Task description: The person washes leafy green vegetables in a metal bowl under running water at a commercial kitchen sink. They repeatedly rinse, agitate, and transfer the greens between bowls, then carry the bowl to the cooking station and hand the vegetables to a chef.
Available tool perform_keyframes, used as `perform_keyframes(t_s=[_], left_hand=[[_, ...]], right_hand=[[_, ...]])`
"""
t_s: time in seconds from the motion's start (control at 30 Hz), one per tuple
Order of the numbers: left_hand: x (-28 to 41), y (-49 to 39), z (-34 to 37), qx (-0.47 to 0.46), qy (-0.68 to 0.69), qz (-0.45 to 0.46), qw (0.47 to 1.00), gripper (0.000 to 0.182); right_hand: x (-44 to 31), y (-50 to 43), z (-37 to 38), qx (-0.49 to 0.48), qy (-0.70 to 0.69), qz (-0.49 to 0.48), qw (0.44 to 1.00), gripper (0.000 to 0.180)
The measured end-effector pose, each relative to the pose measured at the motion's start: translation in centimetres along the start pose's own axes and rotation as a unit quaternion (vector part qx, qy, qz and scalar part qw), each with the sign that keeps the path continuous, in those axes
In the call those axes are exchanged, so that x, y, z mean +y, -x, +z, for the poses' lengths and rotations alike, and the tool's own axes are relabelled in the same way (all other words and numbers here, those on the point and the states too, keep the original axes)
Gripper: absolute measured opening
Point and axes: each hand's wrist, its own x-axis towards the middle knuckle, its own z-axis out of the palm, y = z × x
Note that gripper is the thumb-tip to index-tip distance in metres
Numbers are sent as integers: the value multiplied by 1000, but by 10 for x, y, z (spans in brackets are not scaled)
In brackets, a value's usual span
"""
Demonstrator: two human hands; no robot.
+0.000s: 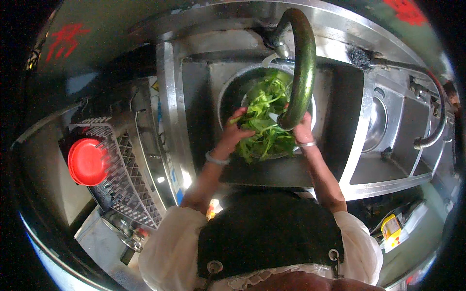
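A bunch of leafy greens is held between my two hands over a round metal bowl in a stainless steel sink basin. My left hand grips the bunch from its left side, fingers among the leaves. On the other side, my right hand holds the bunch, its fingers partly hidden by the curved faucet spout. Water shows at the spout's mouth, by the greens. Some stems and leaves hang over the bowl's near rim.
To the right, a second basin holds a metal bowl under another curved faucet. A dark scouring pad lies on the back ledge. At left stand a grey plastic crate and red plastic bowls.
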Motion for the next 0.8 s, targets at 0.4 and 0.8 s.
perform_keyframes(t_s=[0.4, 0.8], left_hand=[[-22, -62, -59, 24, -585, 109, 803, 81], [-99, -134, 4, 100, -366, 1, 925, 78]], right_hand=[[28, -21, -57, -170, 522, -93, 831, 72], [129, -67, 9, -147, 299, 91, 938, 84]])
